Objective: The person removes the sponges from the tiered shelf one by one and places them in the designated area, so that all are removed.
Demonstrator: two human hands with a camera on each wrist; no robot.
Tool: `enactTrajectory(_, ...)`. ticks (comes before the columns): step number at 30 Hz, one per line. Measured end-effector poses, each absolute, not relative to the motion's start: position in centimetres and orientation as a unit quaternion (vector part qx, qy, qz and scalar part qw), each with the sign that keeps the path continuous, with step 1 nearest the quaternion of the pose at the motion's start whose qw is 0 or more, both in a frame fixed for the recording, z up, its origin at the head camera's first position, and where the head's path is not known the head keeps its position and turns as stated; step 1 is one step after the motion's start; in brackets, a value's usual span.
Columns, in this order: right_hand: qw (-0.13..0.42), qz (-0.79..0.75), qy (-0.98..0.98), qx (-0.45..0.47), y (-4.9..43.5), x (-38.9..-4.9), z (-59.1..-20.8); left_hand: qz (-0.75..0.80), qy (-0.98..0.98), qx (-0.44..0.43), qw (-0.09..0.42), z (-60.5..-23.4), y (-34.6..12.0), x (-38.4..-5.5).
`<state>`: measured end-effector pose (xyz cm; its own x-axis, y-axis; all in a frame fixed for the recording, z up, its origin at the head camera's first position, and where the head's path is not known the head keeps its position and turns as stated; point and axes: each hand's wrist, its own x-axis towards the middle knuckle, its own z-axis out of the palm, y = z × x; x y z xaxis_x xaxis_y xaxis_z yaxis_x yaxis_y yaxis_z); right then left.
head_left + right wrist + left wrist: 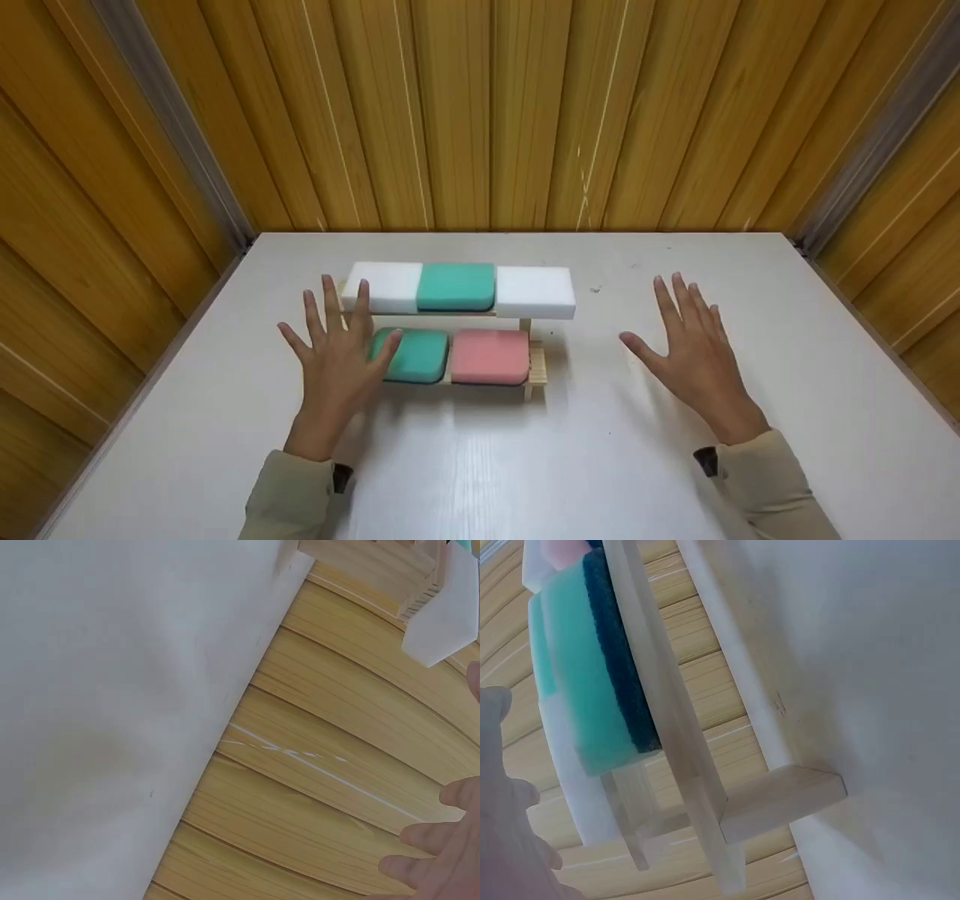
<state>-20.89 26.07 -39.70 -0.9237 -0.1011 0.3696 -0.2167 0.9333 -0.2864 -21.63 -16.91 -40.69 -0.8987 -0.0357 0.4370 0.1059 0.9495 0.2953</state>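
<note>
A small two-tier wooden rack [538, 367] stands on the table, left of centre. On its upper tier lie a white sponge [390, 285], a green sponge [456, 285] and another white sponge [534, 291] in a row. The lower tier bears a second green sponge [417, 355] and a pink sponge [490, 355]; a dark scouring layer shows under the green one [615, 652] in the left wrist view. My left hand [337, 367] is spread over the rack's left end, holding nothing. Well to the right of the rack, my right hand [697, 360] has its fingers extended and holds nothing.
The white table [480, 480] reaches back to a wood-patterned panel wall [517, 112]. Similar panels stand at both sides, with grey metal posts [176, 112] in the corners. A tiny crumb [595, 289] lies behind the rack on the right.
</note>
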Motion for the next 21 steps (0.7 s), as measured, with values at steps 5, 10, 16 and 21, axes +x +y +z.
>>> enactTrajectory(5, 0.192, 0.18, -0.959, 0.107, 25.7, -21.2, -38.6, -0.244, -0.947, 0.0, 0.207, -40.3, -17.8, -21.6)
enactTrajectory(10, 0.183, 0.189, -0.956, 0.127, 25.1, -21.4, -37.4, -0.391, -0.906, 0.005, 0.161, -40.4, -19.0, -21.7)
enactTrajectory(16, 0.165, 0.201, -0.953, 0.155, 24.2, -22.1, -36.2, -0.534, -0.837, 0.035, 0.112, -41.3, -20.3, -21.8)
enactTrajectory(21, 0.145, 0.219, -0.948, 0.177, 23.7, -22.7, -35.4, -0.625, -0.776, 0.034, 0.08, -42.1, -21.0, -22.0)
